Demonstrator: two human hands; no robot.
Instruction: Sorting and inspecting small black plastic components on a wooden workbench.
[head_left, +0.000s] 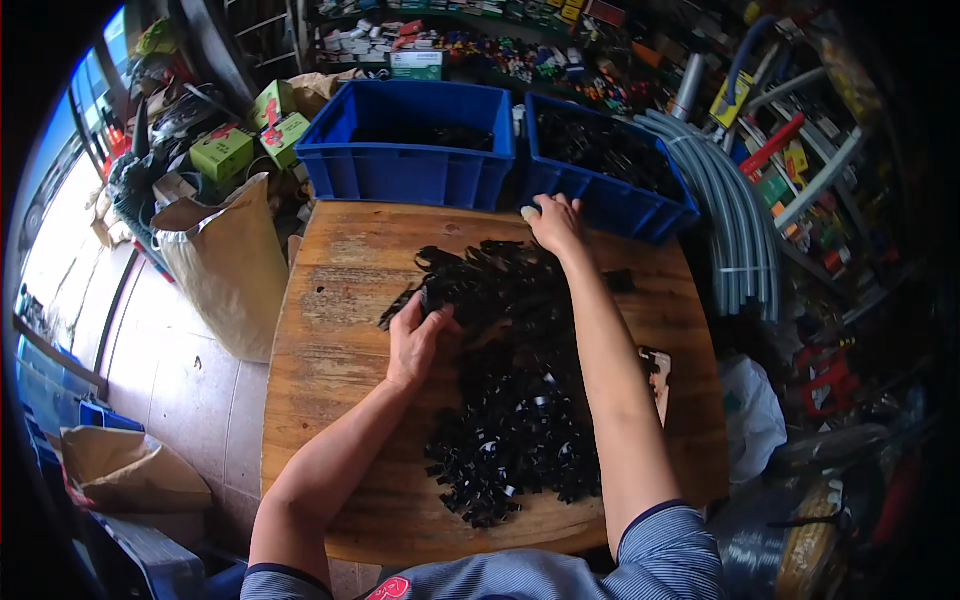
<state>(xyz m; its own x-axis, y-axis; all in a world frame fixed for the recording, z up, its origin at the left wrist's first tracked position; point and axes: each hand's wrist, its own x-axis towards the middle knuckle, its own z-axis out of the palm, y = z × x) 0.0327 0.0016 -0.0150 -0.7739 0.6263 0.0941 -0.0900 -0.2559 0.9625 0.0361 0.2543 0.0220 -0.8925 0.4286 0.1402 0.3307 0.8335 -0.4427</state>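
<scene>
A heap of small black plastic-looking pieces [515,430] covers the middle and near part of the wooden table [340,400]. Farther back lies a looser spread of longer black strips [490,275]. My left hand [413,345] is at the left edge of these strips, its fingers closed on a small dark piece whose exact kind I cannot make out. Stretched forward, my right hand [557,225] is just in front of the right blue bin [610,200]. Its fingers are slightly spread with nothing visible in them, and a pale covering sits on one fingertip.
A left blue bin [405,175] holds a low layer of black pieces; the right one is fuller. A brown sack [225,270] stands left of the table. Coiled grey hose [740,230] and a white plastic bag [750,415] are at the right. Cluttered shelves line the back.
</scene>
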